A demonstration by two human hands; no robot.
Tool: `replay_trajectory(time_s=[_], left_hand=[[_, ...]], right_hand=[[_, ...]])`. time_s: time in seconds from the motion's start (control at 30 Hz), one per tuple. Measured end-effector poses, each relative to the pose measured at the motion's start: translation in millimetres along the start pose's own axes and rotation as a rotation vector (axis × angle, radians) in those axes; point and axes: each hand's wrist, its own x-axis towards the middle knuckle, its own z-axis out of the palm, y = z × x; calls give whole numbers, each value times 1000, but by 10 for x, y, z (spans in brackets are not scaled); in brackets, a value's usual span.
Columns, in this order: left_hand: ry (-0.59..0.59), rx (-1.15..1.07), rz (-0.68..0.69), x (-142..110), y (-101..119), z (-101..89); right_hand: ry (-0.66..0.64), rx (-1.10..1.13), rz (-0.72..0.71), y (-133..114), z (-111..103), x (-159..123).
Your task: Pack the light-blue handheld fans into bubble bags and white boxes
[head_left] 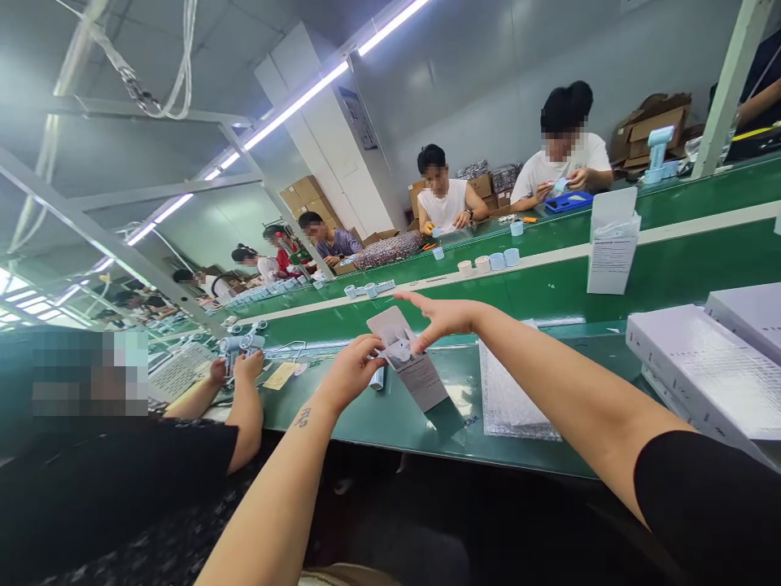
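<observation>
Carefully now: the open white box (421,381) is on the workbench (366,423) in front of you, between your hands, its flap up and a pale item (400,348) showing at its mouth. Your left hand (355,362) is half curled, fingertips at the box's left edge; whether they grip it, I cannot tell. Your right hand (442,317) is spread wide with no grip visible, thumb across the mouth. A bump from that thumb could tip the box or crease its flap if your left fingers only rest there. The bench looks green and glossy, with bubble wrap (516,395) to the right; beyond runs a green conveyor (549,281), with co-workers (448,203) along its far side under bright tube lights (394,27).
</observation>
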Motion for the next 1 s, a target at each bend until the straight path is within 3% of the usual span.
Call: replay_trajectory(time_s=[0.13,0.27,0.37,0.47,0.57,0.67,0.73,0.87,0.93,1.0], left_hand=[[-48,44,-23,-51,57,4],[-201,355,-59,-17,314,50],[-369,532,-127,151,510,64],[-517,559,-180,345,608,18],[-562,512,-258,408,603,-57],[-503,386,-317,304,532,-112],[-464,279,-284,198,483,-127],[-373,22,-145,79,384,-144],[-163,-115,-206,67,261,-152],[140,-199,-373,38,42,-134]], right_hand=[[-109,-20,132,369,188,12],[-112,119,154,700,455,74],[-75,189,167,752,534,106],[-45,190,129,700,539,121],[-36,137,102,616,514,121],[1,59,-14,514,471,111],[16,-3,-76,455,450,108],[-22,-108,-10,439,472,119],[3,-127,74,471,465,131],[90,-115,115,494,374,152]])
